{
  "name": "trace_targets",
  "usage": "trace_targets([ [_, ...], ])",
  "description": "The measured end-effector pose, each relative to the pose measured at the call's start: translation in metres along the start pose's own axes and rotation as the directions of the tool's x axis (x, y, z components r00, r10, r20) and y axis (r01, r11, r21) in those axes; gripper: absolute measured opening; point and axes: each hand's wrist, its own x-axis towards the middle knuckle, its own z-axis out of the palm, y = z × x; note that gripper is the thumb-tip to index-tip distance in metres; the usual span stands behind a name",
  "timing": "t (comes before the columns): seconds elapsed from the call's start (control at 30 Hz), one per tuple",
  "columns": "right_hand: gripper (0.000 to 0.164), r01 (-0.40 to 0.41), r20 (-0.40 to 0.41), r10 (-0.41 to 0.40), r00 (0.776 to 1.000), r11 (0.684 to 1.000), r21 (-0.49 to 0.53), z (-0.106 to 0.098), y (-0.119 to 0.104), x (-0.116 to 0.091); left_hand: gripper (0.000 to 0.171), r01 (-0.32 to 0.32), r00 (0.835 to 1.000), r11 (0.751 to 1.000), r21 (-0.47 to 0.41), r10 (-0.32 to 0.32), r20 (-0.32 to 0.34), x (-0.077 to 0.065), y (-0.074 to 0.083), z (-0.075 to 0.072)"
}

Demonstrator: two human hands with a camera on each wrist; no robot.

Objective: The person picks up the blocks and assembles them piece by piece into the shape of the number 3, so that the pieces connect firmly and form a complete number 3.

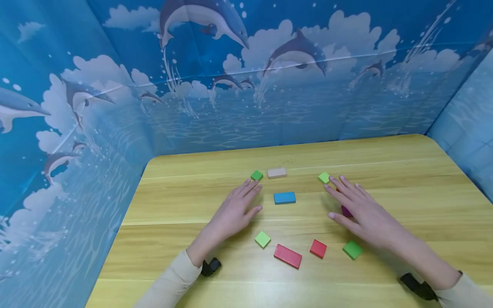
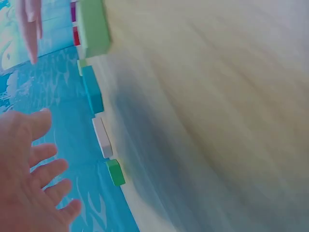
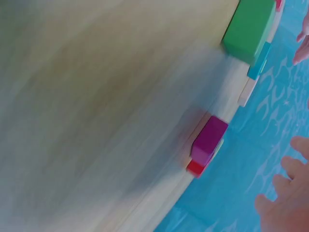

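Beyond both hands hangs a big blue curtain (image 1: 231,115) printed with dolphins, and beneath them spreads the wooden table (image 1: 169,192). Over it we go: the left hand (image 1: 236,210) is relaxed, fingers extended, gripping nothing; the right hand (image 1: 363,216) is just as loose, fingers fanned out, its grip bare too. Each wrist wears a black strap, one by the left sleeve (image 1: 211,267), its partner by the right (image 1: 417,286).

Now the blocks, all lying around the hands! Between the wrists, on the near side, sits the long red block (image 1: 287,256), slanting. Up between the hands, closer to the left fingertips, there's the blue block (image 1: 284,198). Past those fingertips, off to their right, lies the pale block (image 1: 277,173).

Down to the smaller pieces: under the right hand peeks the purple block (image 1: 346,211), and the right wrist view shows a little red piece (image 3: 196,168) just past it. Nearer than the right thumb, the green square (image 1: 352,250); left of that, the red square (image 1: 318,248). Nearer than the left thumb, a lime square (image 1: 262,239). Just off the right fingertips, another lime one (image 1: 324,177), and by the left fingertips, the dark green square (image 1: 256,175)!
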Motion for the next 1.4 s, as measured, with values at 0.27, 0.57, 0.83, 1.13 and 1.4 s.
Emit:
trace_targets([
  [0.27,0.068,0.027,-0.006,-0.027,1.000,0.997,0.071,0.000,0.011,-0.002,0.052,0.084,0.996,0.956,-0.280,-0.085,0.008,0.007,0.000,0.001],
  [0.57,0.062,-0.047,0.041,0.041,0.998,0.985,0.165,-0.006,0.020,-0.010,0.051,0.207,0.976,0.835,-0.509,-0.211,0.052,0.019,0.001,0.008],
  [0.83,0.051,-0.088,0.087,0.070,0.994,0.971,0.220,-0.013,0.028,-0.015,0.044,0.223,0.973,0.791,-0.570,-0.220,0.075,0.030,0.000,0.016],
  [1.13,0.042,-0.068,0.058,0.056,0.997,0.974,0.215,-0.014,0.037,-0.020,0.049,0.237,0.967,0.757,-0.610,-0.242,0.076,0.043,0.002,0.022],
  [1.4,0.043,-0.087,0.075,0.073,0.995,0.973,0.212,-0.010,0.045,-0.023,0.047,0.269,0.961,0.734,-0.623,-0.250,0.120,0.053,0.005,0.026],
])
